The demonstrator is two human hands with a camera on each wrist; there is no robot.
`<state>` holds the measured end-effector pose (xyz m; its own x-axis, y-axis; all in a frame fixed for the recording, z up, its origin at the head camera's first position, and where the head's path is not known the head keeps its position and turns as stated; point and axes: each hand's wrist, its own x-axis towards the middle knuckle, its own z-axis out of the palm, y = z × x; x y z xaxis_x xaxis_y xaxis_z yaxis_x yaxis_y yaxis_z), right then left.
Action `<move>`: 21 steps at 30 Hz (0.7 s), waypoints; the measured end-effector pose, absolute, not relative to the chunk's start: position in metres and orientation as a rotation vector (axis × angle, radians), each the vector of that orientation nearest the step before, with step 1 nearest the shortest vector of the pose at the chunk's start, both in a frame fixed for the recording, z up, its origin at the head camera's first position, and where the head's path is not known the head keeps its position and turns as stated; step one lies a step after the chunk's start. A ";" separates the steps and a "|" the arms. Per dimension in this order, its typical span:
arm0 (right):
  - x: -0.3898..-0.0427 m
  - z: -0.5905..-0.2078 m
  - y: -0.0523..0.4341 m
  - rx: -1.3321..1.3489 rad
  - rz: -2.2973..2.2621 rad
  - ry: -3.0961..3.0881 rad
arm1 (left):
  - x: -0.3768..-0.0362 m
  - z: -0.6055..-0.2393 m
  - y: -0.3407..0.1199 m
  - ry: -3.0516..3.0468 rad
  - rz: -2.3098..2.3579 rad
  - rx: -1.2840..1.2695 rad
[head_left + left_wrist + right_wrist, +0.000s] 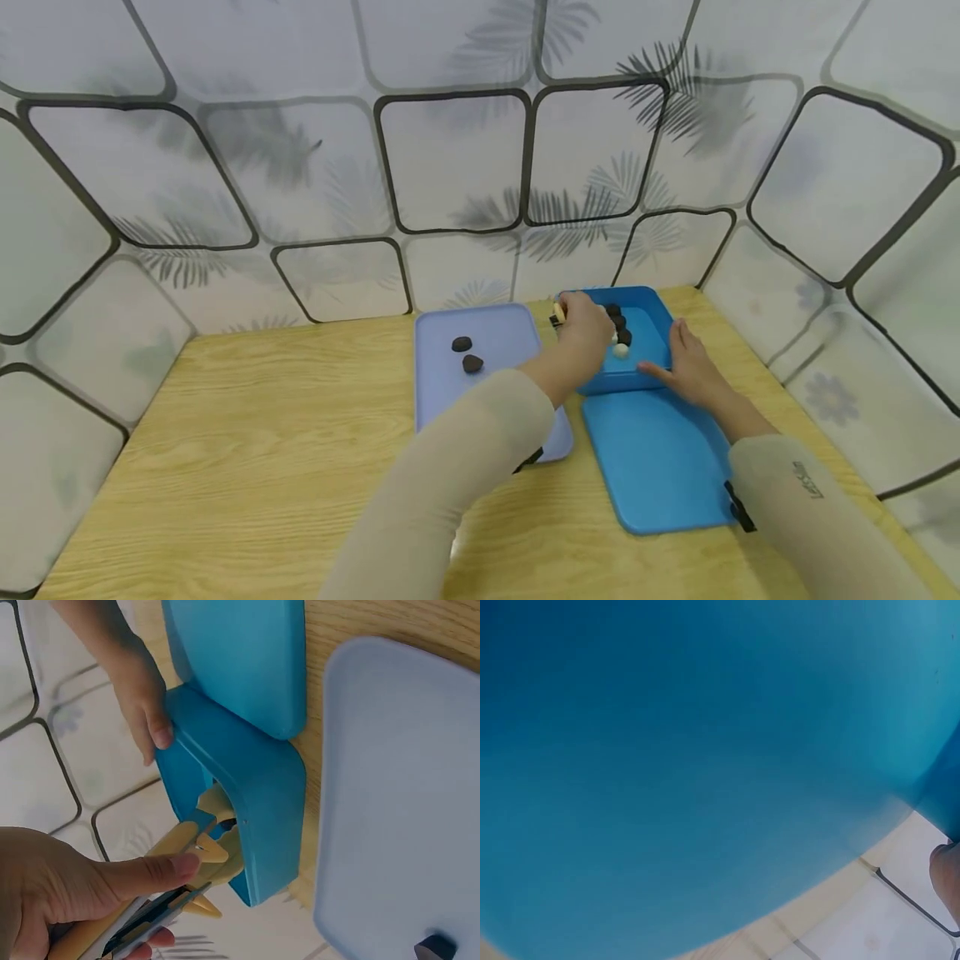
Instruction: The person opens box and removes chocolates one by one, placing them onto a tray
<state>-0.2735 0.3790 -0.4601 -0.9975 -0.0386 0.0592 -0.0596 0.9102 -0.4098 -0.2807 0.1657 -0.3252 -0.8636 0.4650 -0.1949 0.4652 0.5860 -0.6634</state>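
Two beige-sleeved arms reach up from the bottom edge of the head view across a pale wooden table [247, 467]. Lowest in the frame, right of centre, lies a flat blue lid [656, 467]; it also fills nearly all of the right wrist view.

Just above the lid, the right hand [690, 371] rests with fingers straight against the near wall of an open blue box [645, 321]. The left wrist view shows those fingertips pressed flat on the box's outer side.

Left of it, at centre frame, the left hand [585, 329] reaches over the box's left rim, thumb and fingers closed around a pair of yellow-and-blue tongs [161, 881]. In the left wrist view the tong tips sit at the box's edge; whether they hold anything cannot be told.

Inside the box, several dark pebbles [618, 321] and a white one [621, 351] lie near the hand.

Left of the box, touching the lid's side, sits a pale lavender tray [502, 333] with two dark pebbles [467, 353] in its upper half, well apart from the hands.

Behind everything, in the upper frame, stand white panels printed with grey palm leaves and framed in black wire.
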 end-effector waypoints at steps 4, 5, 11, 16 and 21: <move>-0.275 -0.460 0.378 0.072 0.655 -3.031 | -0.276 -0.327 0.172 2.761 -1.246 0.824; -0.274 -0.459 0.377 0.069 0.656 -3.036 | -0.276 -0.328 0.173 2.762 -1.239 0.819; -0.273 -0.456 0.375 0.073 0.661 -3.031 | -0.282 -0.333 0.164 2.858 -1.090 0.806; -0.271 -0.455 0.374 0.075 0.664 -3.019 | -0.286 -0.337 0.151 2.927 -0.995 0.896; -0.270 -0.456 0.375 0.073 0.651 -3.017 | -0.285 -0.333 0.151 2.895 -0.981 0.882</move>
